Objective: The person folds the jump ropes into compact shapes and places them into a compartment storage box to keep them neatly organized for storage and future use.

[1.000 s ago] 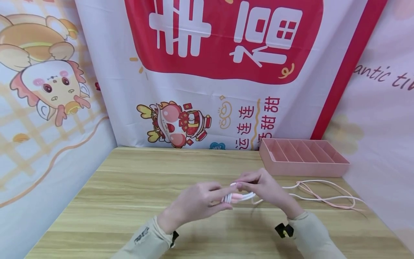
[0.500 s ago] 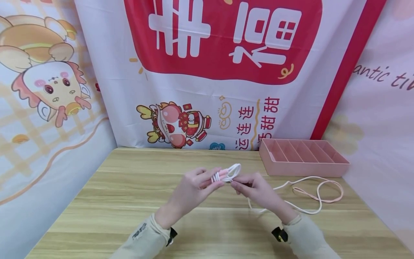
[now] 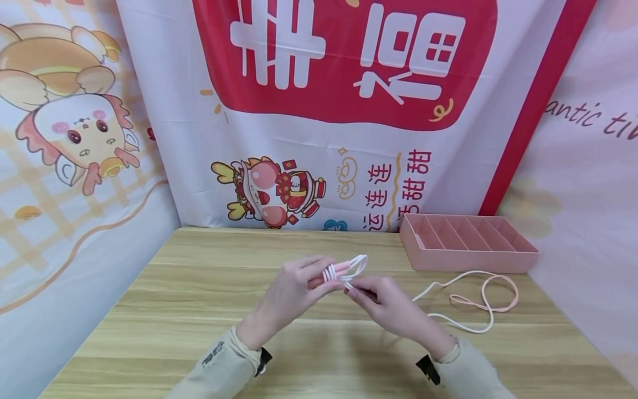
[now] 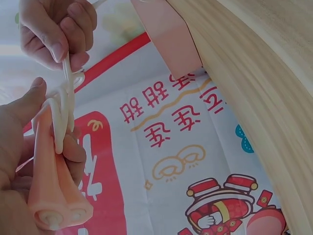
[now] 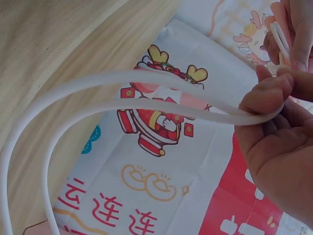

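Note:
In the head view, my left hand grips the two pink handles of a skipping rope, laid side by side. White rope is wound several times around them, and a small loop stands up past the handles. Just to the right, my right hand pinches the doubled rope between thumb and fingers. From that hand two white strands curve away in the right wrist view. The rope's tail, white turning pink, lies in a curl on the table.
A pink divided box stands at the table's back right, with the rope's tail in front of it. The wooden table meets a printed cloth behind and cloth walls at both sides.
Both hands have shifted left and the left one up a little. The rope loop has come into sight above the fingers. The rope's tail on the table has been drawn leftward.

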The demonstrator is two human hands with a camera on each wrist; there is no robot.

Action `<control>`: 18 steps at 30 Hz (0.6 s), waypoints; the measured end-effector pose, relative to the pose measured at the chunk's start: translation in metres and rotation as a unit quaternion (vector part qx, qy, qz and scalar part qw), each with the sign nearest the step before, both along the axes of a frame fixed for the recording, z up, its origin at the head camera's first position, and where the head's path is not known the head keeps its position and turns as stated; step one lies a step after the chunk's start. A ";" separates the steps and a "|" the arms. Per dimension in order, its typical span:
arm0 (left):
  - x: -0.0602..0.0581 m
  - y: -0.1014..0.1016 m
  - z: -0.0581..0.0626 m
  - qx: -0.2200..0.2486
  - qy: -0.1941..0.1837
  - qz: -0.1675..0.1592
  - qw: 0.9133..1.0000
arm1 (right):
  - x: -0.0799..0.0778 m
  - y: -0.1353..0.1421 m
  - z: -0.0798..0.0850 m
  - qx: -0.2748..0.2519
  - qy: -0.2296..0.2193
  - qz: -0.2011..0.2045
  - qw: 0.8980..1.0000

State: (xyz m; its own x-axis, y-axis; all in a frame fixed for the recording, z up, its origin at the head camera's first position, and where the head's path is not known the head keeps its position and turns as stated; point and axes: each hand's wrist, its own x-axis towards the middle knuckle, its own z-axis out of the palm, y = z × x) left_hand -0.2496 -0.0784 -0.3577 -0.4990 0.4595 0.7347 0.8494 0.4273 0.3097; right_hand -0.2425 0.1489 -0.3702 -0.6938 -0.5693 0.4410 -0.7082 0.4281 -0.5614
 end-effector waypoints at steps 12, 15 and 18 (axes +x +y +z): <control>-0.006 -0.001 -0.006 -0.021 -0.005 0.015 1.000 | 0.006 -0.007 -0.006 0.093 0.235 -0.084 0.964; -0.006 -0.001 -0.006 -0.031 -0.005 0.021 0.999 | 0.006 -0.007 -0.008 0.120 0.300 -0.103 0.941; -0.005 -0.002 -0.007 -0.053 -0.001 0.027 0.998 | 0.006 -0.006 -0.010 0.126 0.319 -0.099 0.934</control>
